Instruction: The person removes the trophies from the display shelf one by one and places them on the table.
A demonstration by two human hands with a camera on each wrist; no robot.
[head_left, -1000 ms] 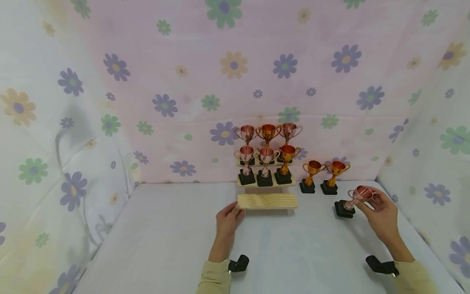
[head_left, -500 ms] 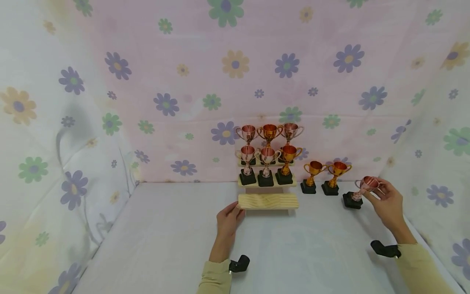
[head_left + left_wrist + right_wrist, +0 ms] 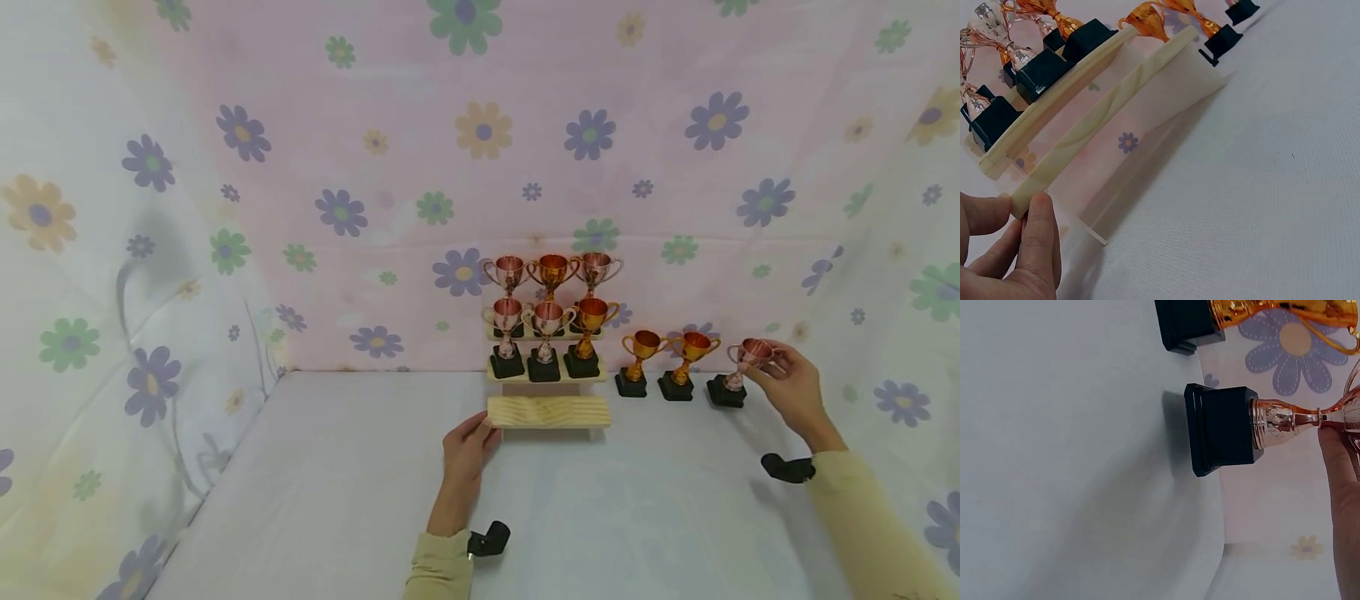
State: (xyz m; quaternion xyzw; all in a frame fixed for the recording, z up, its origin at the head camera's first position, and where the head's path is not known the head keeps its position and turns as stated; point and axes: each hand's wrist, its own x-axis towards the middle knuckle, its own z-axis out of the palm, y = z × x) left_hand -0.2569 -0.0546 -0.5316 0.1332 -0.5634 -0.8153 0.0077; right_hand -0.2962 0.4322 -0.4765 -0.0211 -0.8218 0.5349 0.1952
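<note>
My right hand (image 3: 797, 390) grips a rose-gold trophy cup (image 3: 752, 353) by its bowl, at the right end of a row with two gold trophies (image 3: 643, 343). In the right wrist view its black base (image 3: 1224, 428) stands upright, close over the white tabletop with a shadow beside it. My left hand (image 3: 463, 454) pinches the left end of the lowest wooden step (image 3: 549, 412) of a tiered stand, thumb above and fingers below in the left wrist view. The two steps above hold several gold and rose-gold trophies (image 3: 549, 317); the lowest step is bare.
Clear side panels (image 3: 1166, 103) carry the wooden steps. Behind the table hangs a pink flowered cloth (image 3: 405, 167), with white flowered cloth (image 3: 150, 333) at both sides. A black camera mount sits on each wrist.
My right hand has moved back and slightly right with the rose-gold trophy, which has gone from tilted to upright beside the gold ones. My left hand stays on the step.
</note>
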